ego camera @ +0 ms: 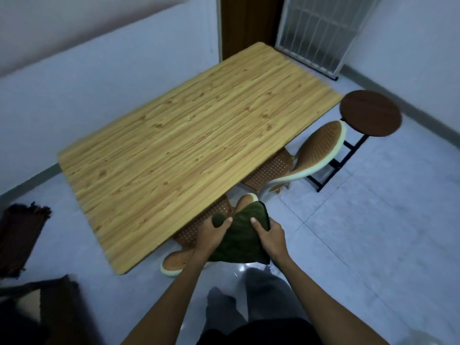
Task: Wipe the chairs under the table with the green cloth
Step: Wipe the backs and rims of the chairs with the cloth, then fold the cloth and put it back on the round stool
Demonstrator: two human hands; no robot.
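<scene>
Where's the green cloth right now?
The green cloth is low in the head view, held between the left hand and right hand, over the near chair beside the table.

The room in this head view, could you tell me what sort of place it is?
Probably a small dining corner in a home: a wooden table with woven chairs tucked under it, a round stool beside it, a tiled floor and a barred window behind.

Matt wood-grain table (189, 135), soft green cloth (242, 235), perforated woven-look chairs (321, 148), glossy floor tiles (361, 245), dark smooth stool (371, 113)
</scene>
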